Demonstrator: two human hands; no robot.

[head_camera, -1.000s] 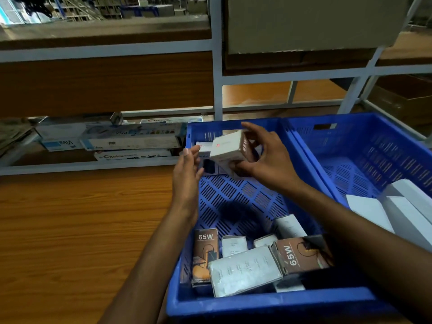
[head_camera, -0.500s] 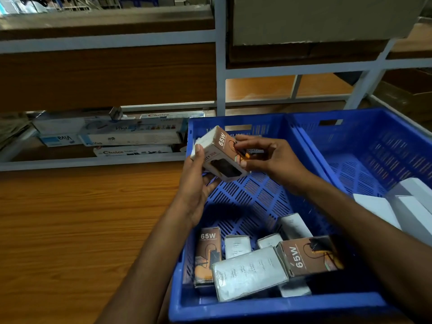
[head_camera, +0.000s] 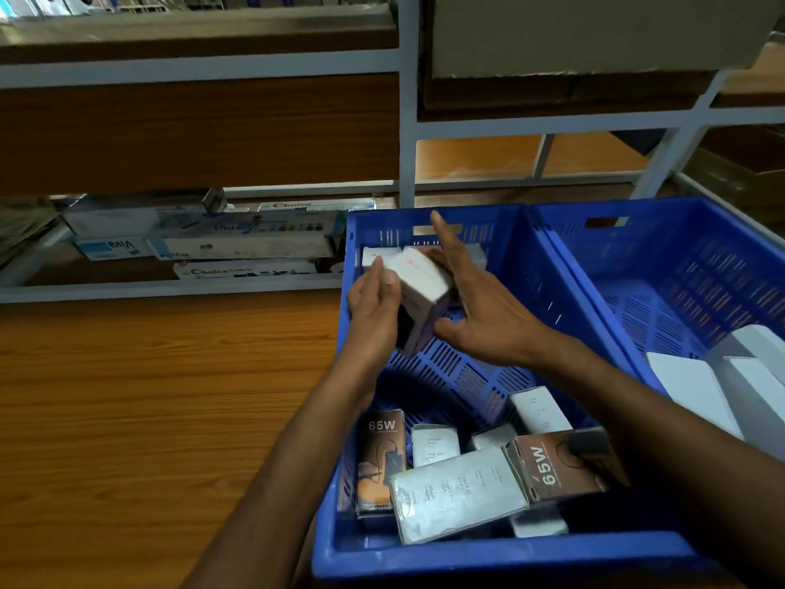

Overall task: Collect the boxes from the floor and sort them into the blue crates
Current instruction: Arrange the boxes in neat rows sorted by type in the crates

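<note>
The small white cardboard box with a dark side face [head_camera: 418,291] hangs over the far half of the left blue slatted plastic crate [head_camera: 531,265], in the upper middle of the frame, caught between the two hands. Its long axis stands nearly upright in the picture. The top end tips away toward the crate's far wall, and the white face with a small red mark is turned up and rightward. The left hand [head_camera: 374,308] lies against its left side, thumb and fingers pinching near the upper end. The right hand [head_camera: 484,316] sits on the right with fingers spread straight and thumb near the lower end, propping rather than gripping. Both touch it, and the left seems to carry it. Below the box the crate floor is bare, so setting it down looks like a short lowering move. Brown 65W boxes [head_camera: 382,457] and grey-white boxes [head_camera: 456,491] crowd the near end. The second blue crate [head_camera: 679,265], at right, holds plain white boxes [head_camera: 696,388].
</note>
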